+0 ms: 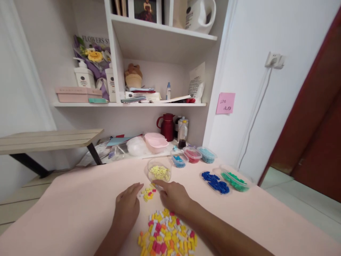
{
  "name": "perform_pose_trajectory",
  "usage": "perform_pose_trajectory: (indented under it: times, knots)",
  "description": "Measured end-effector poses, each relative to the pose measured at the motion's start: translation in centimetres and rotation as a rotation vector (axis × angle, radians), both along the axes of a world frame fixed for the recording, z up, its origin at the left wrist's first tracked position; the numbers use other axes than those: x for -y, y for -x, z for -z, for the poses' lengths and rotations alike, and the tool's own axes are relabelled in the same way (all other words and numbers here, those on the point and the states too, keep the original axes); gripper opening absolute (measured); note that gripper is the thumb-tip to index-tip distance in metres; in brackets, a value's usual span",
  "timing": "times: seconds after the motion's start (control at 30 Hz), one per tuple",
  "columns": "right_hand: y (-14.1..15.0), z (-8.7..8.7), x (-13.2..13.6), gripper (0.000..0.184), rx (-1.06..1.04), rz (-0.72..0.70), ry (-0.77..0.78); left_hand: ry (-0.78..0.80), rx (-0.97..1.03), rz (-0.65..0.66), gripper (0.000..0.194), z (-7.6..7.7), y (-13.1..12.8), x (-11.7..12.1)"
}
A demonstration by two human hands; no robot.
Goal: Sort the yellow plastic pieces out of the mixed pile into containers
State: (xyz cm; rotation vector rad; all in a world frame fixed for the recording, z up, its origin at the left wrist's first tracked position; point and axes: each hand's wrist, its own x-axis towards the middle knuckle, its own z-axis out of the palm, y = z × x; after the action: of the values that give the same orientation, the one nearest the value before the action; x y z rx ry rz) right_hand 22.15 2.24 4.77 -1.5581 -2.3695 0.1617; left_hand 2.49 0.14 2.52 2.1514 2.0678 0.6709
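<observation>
My left hand (128, 203) rests at the left of a small pile of yellow, white and pink blocks (148, 192), its fingers stretched out and nothing visible in them. At the right of that pile is my right hand (174, 196), index finger extended and thumb apart. Its fingertip touches or covers a yellow piece at the pile's far edge; I cannot tell which. Just beyond stands a clear round tub (150, 177) with pale yellow blocks (160, 172) in it. A larger heap of yellow, white, pink and orange blocks (167, 234) lies nearer me, between my forearms.
Clear tubs hold dark blue blocks (215, 182), green blocks (234, 181), blue pieces (179, 161), red pieces (192, 154) and light blue pieces (207, 154). Behind stand a pink box (156, 141), a red jug (167, 128) and a bottle (183, 135). A wooden bench (48, 140) is at left.
</observation>
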Motion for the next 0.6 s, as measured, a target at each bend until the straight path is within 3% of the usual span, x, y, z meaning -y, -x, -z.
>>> perform_pose_trajectory:
  times: [0.23,0.4,0.6]
  knots:
    - [1.0,-0.7,-0.5,0.05,0.179,-0.049,0.015,0.046,-0.141,0.198,0.072,0.8,-0.2,0.2]
    - [-0.4,-0.3,-0.1,0.041,0.046,-0.01,0.04,-0.005,-0.123,0.167,0.059,0.7,-0.2,0.0]
    - [-2.9,0.2,0.1,0.039,-0.22,-0.106,0.022,-0.068,-0.045,0.123,0.051,0.9,0.1,-0.2]
